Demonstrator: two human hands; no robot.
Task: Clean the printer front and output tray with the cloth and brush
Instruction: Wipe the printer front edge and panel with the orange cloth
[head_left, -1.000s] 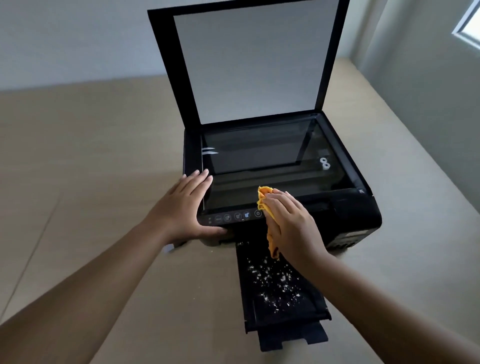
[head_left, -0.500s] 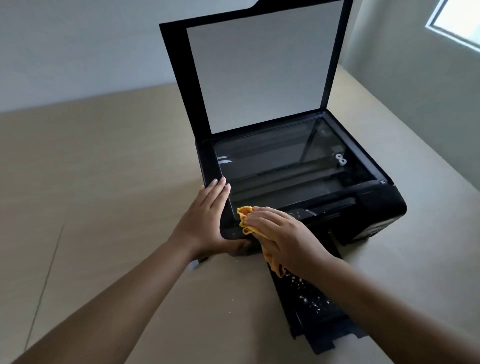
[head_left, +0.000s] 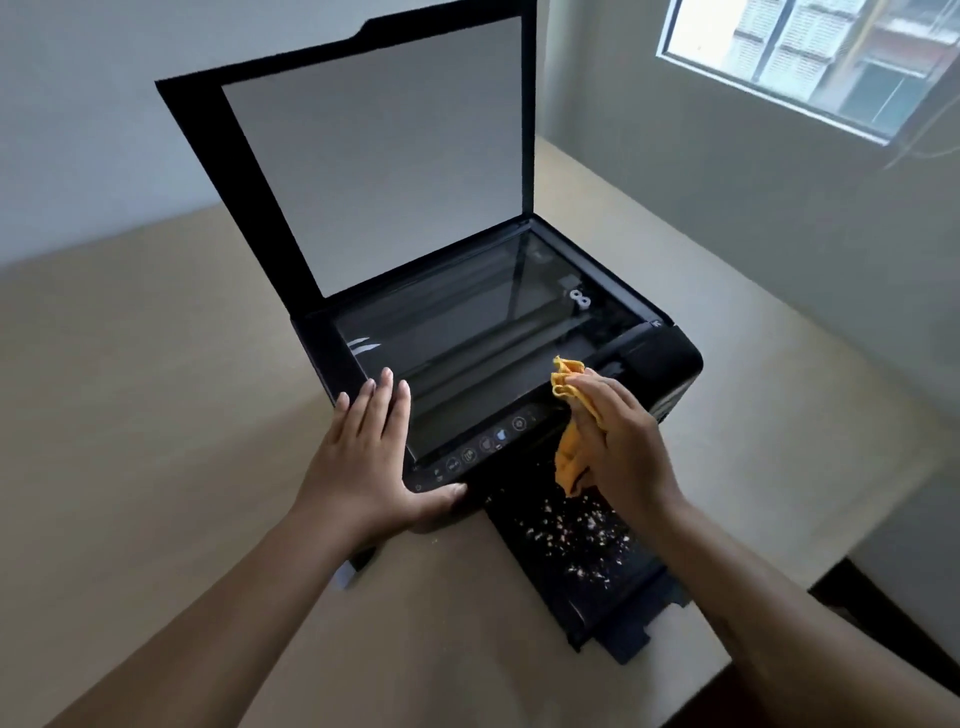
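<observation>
A black printer (head_left: 670, 364) sits on a beige table (head_left: 156, 415) with its scanner lid (head_left: 374, 156) raised. My left hand (head_left: 363, 462) lies flat on the printer's front left corner, fingers spread, thumb under the control panel (head_left: 483, 447). My right hand (head_left: 618, 441) grips a yellow cloth (head_left: 569, 457) and presses it on the right end of the front panel. The pulled-out output tray (head_left: 587, 551) below is strewn with white crumbs. No brush is in view.
The table's right edge (head_left: 810, 577) runs close to the tray, with a dark gap beyond it. A wall with a window (head_left: 810, 57) stands at the right. A small dark object (head_left: 358, 564) lies on the table under my left wrist.
My right hand has slid the cloth from the left part of the control panel to its right end. The left hand stays on the front left corner. The camera view has shifted.
</observation>
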